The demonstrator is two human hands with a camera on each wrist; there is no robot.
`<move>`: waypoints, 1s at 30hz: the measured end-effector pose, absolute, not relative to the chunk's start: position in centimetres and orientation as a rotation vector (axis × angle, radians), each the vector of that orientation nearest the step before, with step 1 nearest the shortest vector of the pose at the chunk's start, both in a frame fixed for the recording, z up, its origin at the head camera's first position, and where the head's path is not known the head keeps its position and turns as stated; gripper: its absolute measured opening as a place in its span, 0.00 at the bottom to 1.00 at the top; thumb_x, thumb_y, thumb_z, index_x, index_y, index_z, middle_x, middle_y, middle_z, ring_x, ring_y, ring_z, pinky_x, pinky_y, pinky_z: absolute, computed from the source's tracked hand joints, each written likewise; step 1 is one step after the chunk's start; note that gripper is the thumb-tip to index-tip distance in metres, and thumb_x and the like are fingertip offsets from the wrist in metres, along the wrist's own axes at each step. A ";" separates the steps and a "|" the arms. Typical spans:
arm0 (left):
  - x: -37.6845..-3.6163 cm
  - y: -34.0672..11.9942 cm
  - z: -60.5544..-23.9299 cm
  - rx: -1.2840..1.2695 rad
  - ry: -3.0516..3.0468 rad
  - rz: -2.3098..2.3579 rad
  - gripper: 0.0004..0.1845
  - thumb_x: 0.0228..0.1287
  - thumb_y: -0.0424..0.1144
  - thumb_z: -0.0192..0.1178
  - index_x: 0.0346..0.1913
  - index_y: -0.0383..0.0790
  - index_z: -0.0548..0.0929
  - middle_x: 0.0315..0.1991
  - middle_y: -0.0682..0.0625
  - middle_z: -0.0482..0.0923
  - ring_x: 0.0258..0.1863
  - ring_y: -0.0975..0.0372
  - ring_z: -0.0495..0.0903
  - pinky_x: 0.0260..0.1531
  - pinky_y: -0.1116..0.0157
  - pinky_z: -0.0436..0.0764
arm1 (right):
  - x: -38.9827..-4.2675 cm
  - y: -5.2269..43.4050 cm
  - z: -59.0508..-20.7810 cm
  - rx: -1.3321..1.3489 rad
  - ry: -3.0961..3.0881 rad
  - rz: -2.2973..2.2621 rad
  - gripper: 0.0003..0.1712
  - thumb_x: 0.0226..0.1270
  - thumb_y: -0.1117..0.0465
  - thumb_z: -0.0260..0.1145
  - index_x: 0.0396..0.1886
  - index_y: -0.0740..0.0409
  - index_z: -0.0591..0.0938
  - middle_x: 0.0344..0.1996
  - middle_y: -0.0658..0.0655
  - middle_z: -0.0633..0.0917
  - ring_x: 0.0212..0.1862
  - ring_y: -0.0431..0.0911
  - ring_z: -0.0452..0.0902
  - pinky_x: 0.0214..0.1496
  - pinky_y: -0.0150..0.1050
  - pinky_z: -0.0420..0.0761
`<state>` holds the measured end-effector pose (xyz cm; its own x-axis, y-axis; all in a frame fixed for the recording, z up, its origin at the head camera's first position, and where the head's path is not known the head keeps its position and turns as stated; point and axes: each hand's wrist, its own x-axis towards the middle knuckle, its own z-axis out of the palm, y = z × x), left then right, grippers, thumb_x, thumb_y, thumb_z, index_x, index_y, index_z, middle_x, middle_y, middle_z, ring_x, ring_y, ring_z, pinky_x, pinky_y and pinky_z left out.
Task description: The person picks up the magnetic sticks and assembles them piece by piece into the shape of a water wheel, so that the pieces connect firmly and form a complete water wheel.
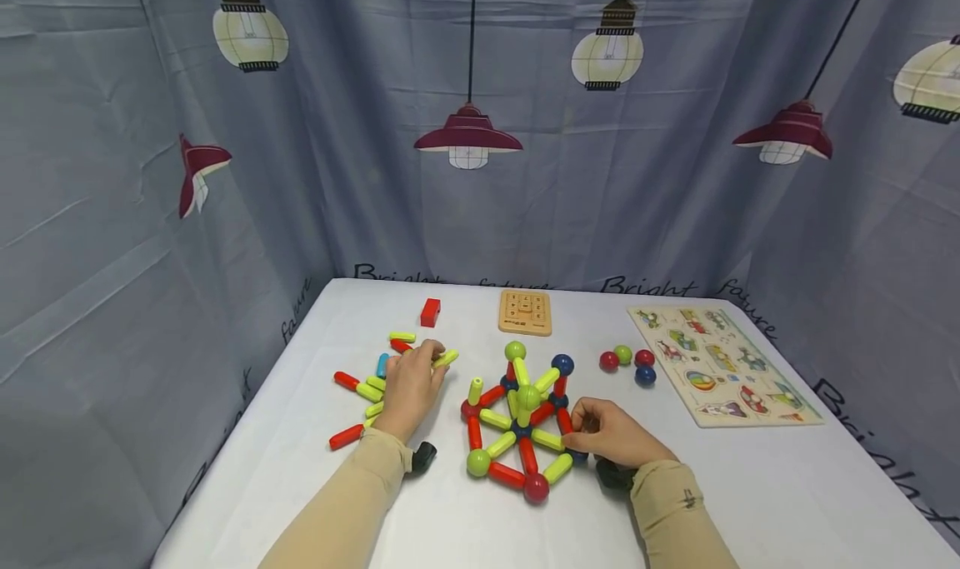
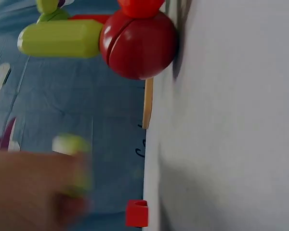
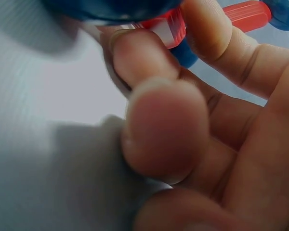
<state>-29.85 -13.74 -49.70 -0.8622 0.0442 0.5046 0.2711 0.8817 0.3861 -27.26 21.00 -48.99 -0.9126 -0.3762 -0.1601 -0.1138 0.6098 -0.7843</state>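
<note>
A toy frame of red and green sticks and balls (image 1: 521,423) stands on the white table (image 1: 750,486). My right hand (image 1: 585,423) is at its right side, and in the right wrist view its fingers (image 3: 164,130) pinch a red stick (image 3: 169,30) under a blue ball (image 3: 111,7). My left hand (image 1: 433,361) is over a pile of loose sticks (image 1: 360,390) and holds a green stick (image 1: 447,357). In the left wrist view that hand (image 2: 33,187) is blurred, with the green stick (image 2: 72,147) at its fingertips and a red ball (image 2: 137,43) of the frame ahead.
A red block (image 1: 430,311) and a small wooden board (image 1: 525,311) lie at the back. Several loose balls (image 1: 626,361) sit right of the frame, beside a picture puzzle board (image 1: 722,363). Curtains close in the table on three sides.
</note>
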 end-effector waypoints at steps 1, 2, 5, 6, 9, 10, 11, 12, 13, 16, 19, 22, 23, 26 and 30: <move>-29.6 -13.5 -49.3 -0.321 -2.476 -0.640 0.17 0.65 0.40 0.72 0.55 0.48 0.82 0.47 0.52 0.87 0.47 0.56 0.83 0.50 0.55 0.69 | -27.3 21.0 -49.0 -0.392 2.532 -1.198 0.20 0.59 0.53 0.77 0.36 0.57 0.76 0.33 0.54 0.78 0.39 0.48 0.73 0.39 0.41 0.71; -29.3 -13.3 -48.8 -0.422 -2.402 -0.648 0.18 0.65 0.39 0.72 0.56 0.48 0.83 0.49 0.53 0.87 0.49 0.57 0.83 0.51 0.55 0.69 | -27.3 21.0 -49.1 -0.390 2.533 -1.195 0.20 0.59 0.52 0.77 0.36 0.57 0.76 0.33 0.54 0.78 0.40 0.48 0.73 0.39 0.41 0.71; -28.1 -12.6 -47.4 -0.754 -2.235 -0.577 0.20 0.62 0.38 0.74 0.57 0.50 0.85 0.52 0.56 0.85 0.53 0.60 0.81 0.54 0.55 0.71 | -27.4 21.1 -49.2 -0.383 2.538 -1.187 0.20 0.59 0.52 0.77 0.35 0.56 0.76 0.32 0.54 0.78 0.40 0.48 0.73 0.40 0.41 0.70; -27.8 -12.3 -47.2 -0.848 -2.201 -0.550 0.21 0.60 0.36 0.74 0.56 0.50 0.86 0.52 0.56 0.85 0.54 0.61 0.81 0.54 0.54 0.72 | -27.4 21.1 -49.2 -0.383 2.541 -1.186 0.19 0.59 0.52 0.77 0.35 0.56 0.76 0.32 0.54 0.78 0.40 0.49 0.73 0.40 0.41 0.71; -27.2 -11.4 -46.8 -1.005 -2.187 -0.504 0.21 0.59 0.37 0.76 0.56 0.52 0.86 0.52 0.57 0.85 0.54 0.63 0.81 0.53 0.56 0.72 | -27.5 21.1 -49.2 -0.387 2.551 -1.180 0.19 0.59 0.52 0.77 0.35 0.56 0.76 0.32 0.54 0.78 0.39 0.49 0.73 0.39 0.41 0.71; -27.1 -11.1 -46.8 -1.024 -2.197 -0.503 0.21 0.59 0.37 0.76 0.56 0.52 0.86 0.51 0.58 0.85 0.54 0.63 0.81 0.54 0.56 0.72 | -27.6 21.1 -49.2 -0.388 2.557 -1.174 0.19 0.59 0.52 0.77 0.35 0.56 0.76 0.32 0.54 0.78 0.39 0.48 0.73 0.39 0.40 0.71; -27.0 -10.9 -46.8 -1.032 -2.210 -0.510 0.21 0.60 0.37 0.75 0.56 0.52 0.87 0.51 0.58 0.85 0.54 0.63 0.80 0.54 0.57 0.71 | -27.5 21.1 -49.2 -0.388 2.559 -1.174 0.19 0.59 0.52 0.77 0.35 0.56 0.76 0.32 0.54 0.78 0.39 0.48 0.73 0.39 0.40 0.71; -27.0 -10.8 -46.9 -1.031 -2.224 -0.515 0.20 0.60 0.37 0.75 0.56 0.53 0.87 0.51 0.58 0.85 0.54 0.64 0.80 0.54 0.58 0.71 | -27.6 21.1 -49.2 -0.383 2.556 -1.176 0.19 0.59 0.52 0.77 0.35 0.56 0.76 0.32 0.54 0.78 0.39 0.49 0.73 0.39 0.41 0.71; -27.0 -10.7 -47.0 -1.026 -2.238 -0.522 0.20 0.61 0.37 0.75 0.56 0.53 0.87 0.51 0.58 0.85 0.53 0.64 0.80 0.54 0.58 0.71 | -27.6 21.1 -49.2 -0.379 2.556 -1.176 0.19 0.59 0.52 0.77 0.36 0.56 0.76 0.32 0.54 0.78 0.38 0.49 0.73 0.39 0.41 0.71; -27.0 -10.6 -47.3 -1.004 -2.257 -0.546 0.20 0.61 0.37 0.75 0.55 0.54 0.87 0.51 0.59 0.84 0.53 0.64 0.80 0.54 0.58 0.70 | -27.5 21.0 -49.1 -0.376 2.559 -1.169 0.20 0.58 0.52 0.78 0.35 0.56 0.76 0.32 0.54 0.78 0.38 0.49 0.73 0.38 0.41 0.70; -27.0 -10.6 -47.4 -0.993 -2.250 -0.555 0.20 0.60 0.37 0.76 0.55 0.55 0.87 0.51 0.59 0.84 0.54 0.65 0.80 0.55 0.57 0.70 | -27.4 21.0 -49.0 -0.386 2.561 -1.164 0.20 0.58 0.52 0.78 0.35 0.56 0.76 0.32 0.53 0.78 0.38 0.48 0.73 0.38 0.40 0.70; -26.9 -10.6 -47.4 -0.993 -2.234 -0.550 0.21 0.59 0.36 0.76 0.55 0.55 0.86 0.51 0.59 0.83 0.55 0.64 0.79 0.56 0.56 0.69 | -27.4 21.0 -49.1 -0.389 2.553 -1.170 0.19 0.59 0.52 0.78 0.35 0.56 0.76 0.31 0.53 0.78 0.38 0.48 0.73 0.38 0.40 0.71; -26.9 -10.6 -47.4 -0.994 -2.230 -0.542 0.21 0.59 0.35 0.76 0.55 0.55 0.86 0.52 0.59 0.83 0.55 0.64 0.79 0.56 0.56 0.69 | -27.4 21.0 -49.1 -0.385 2.554 -1.171 0.19 0.59 0.52 0.77 0.35 0.56 0.76 0.31 0.53 0.78 0.38 0.48 0.73 0.38 0.40 0.71; -26.9 -10.7 -47.4 -0.997 -2.230 -0.527 0.23 0.60 0.37 0.75 0.58 0.55 0.85 0.54 0.58 0.82 0.57 0.63 0.79 0.57 0.54 0.69 | -27.5 20.9 -49.1 -0.305 2.593 -1.221 0.17 0.61 0.54 0.75 0.37 0.57 0.76 0.34 0.55 0.79 0.36 0.49 0.74 0.36 0.40 0.75; -26.4 -10.9 -47.2 -0.960 -2.379 -0.564 0.47 0.52 0.57 0.79 0.75 0.52 0.70 0.73 0.52 0.67 0.72 0.58 0.66 0.63 0.48 0.64 | -27.6 20.5 -49.1 -0.150 2.698 -1.289 0.21 0.67 0.56 0.69 0.58 0.52 0.77 0.55 0.58 0.81 0.34 0.49 0.77 0.34 0.39 0.78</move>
<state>-26.41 -10.90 -47.21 -0.6208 0.5134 0.5925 0.7248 0.6639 0.1841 -27.60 20.53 -49.14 -0.9841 -0.1532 -0.0901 -0.0261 0.6261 -0.7793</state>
